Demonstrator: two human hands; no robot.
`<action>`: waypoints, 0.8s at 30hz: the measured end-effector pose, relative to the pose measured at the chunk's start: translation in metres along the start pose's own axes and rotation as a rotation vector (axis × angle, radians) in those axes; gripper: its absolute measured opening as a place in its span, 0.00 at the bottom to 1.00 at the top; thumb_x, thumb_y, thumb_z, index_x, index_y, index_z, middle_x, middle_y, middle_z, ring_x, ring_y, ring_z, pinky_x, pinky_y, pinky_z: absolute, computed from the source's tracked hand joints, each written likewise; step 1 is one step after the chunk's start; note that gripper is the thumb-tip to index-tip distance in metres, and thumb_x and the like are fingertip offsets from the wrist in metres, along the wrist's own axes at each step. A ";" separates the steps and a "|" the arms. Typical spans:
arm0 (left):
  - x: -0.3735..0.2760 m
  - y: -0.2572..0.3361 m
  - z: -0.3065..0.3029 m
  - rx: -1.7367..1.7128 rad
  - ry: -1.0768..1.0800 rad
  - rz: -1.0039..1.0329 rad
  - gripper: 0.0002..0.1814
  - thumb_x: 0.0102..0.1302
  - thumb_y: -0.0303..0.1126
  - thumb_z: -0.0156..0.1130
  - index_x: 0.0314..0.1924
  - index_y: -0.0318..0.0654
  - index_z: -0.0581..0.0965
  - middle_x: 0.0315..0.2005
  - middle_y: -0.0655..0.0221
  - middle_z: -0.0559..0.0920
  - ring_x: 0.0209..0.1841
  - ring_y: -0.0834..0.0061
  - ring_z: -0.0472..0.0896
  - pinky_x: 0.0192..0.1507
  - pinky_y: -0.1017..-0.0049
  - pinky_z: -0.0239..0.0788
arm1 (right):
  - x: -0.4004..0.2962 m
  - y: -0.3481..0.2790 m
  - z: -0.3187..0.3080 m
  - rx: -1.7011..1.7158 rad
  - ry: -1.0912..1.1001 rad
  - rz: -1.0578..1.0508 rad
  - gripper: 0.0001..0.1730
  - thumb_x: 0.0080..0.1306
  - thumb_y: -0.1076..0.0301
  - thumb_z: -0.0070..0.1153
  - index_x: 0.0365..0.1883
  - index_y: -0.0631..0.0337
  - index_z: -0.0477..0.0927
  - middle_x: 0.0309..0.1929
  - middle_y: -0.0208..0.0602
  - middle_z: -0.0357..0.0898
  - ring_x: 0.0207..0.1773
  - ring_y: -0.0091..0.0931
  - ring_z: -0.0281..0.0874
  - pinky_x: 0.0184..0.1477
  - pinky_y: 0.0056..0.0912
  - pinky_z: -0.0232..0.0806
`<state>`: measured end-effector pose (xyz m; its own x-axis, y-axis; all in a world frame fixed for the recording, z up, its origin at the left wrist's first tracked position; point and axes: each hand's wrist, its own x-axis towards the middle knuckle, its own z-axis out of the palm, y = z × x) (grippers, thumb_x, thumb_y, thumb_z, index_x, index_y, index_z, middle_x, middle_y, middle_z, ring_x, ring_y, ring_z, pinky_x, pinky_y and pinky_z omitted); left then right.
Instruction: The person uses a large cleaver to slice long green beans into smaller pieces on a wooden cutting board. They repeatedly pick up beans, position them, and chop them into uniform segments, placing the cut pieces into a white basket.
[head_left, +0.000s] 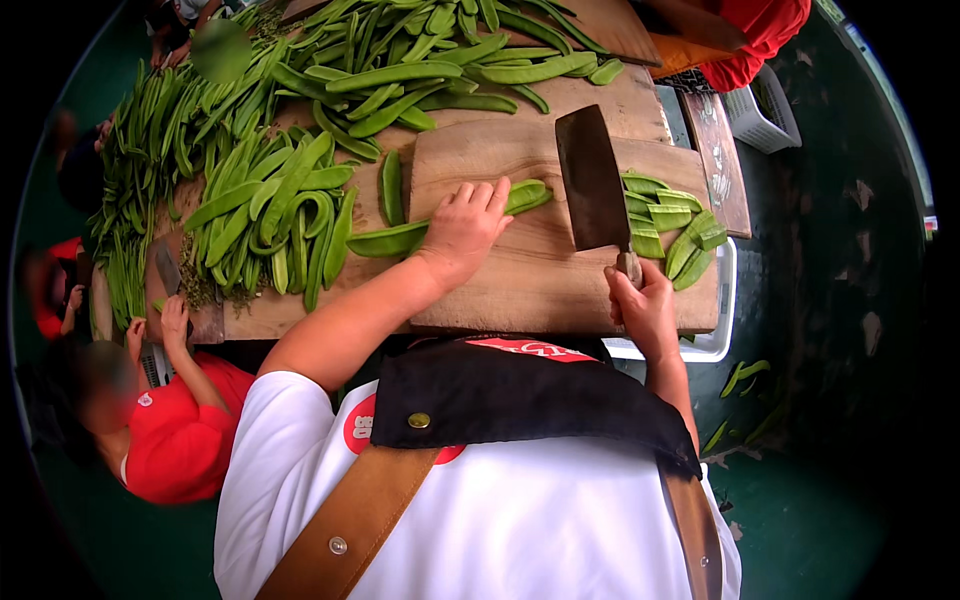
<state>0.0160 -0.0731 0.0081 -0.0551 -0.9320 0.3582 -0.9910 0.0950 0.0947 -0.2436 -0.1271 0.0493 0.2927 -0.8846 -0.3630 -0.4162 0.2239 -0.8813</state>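
Note:
Under my left hand (466, 229), green sword bean pods (529, 195) lie together across a wooden cutting board (517, 292), their ends showing on both sides of the hand. My right hand (643, 306) grips the wooden handle of a cleaver (594, 180), whose broad dark blade is just right of the pods and apart from them. Cut pod pieces (670, 217) lie on the board to the right of the blade. A single whole pod (391, 187) rests just past the board's left edge. The undersides of the held pods are hidden by my left hand.
Heaps of whole pods (277, 202) cover the table's left and far parts. A white plastic basket (725, 300) stands below the board's right edge, another (765, 112) farther back. Co-workers in red are at the left (187, 442) and far right (757, 37). Pod scraps lie on the floor.

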 end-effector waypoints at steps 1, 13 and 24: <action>0.001 0.006 0.002 -0.005 -0.022 -0.065 0.30 0.57 0.36 0.66 0.59 0.35 0.72 0.41 0.65 0.76 0.46 0.66 0.74 0.48 0.68 0.68 | 0.002 -0.009 -0.005 -0.072 0.012 -0.013 0.15 0.64 0.61 0.59 0.30 0.66 0.75 0.18 0.28 0.73 0.17 0.18 0.70 0.20 0.24 0.62; 0.009 0.029 0.007 -0.022 0.044 -0.149 0.28 0.56 0.36 0.66 0.57 0.37 0.74 0.41 0.68 0.74 0.45 0.66 0.70 0.45 0.66 0.66 | 0.015 -0.044 -0.001 -0.842 0.035 -0.422 0.16 0.58 0.59 0.61 0.29 0.64 0.73 0.25 0.53 0.78 0.32 0.50 0.77 0.36 0.51 0.69; 0.017 0.034 0.014 0.051 0.046 -0.167 0.09 0.52 0.32 0.54 0.30 0.41 0.80 0.32 0.64 0.75 0.39 0.63 0.71 0.38 0.63 0.65 | 0.011 -0.036 0.001 -0.765 0.046 -0.519 0.11 0.57 0.70 0.60 0.29 0.66 0.71 0.23 0.56 0.76 0.29 0.53 0.75 0.30 0.50 0.66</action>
<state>-0.0206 -0.0905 0.0039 0.1150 -0.9162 0.3839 -0.9909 -0.0783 0.1099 -0.2248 -0.1440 0.0767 0.5740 -0.8174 0.0480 -0.7024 -0.5217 -0.4842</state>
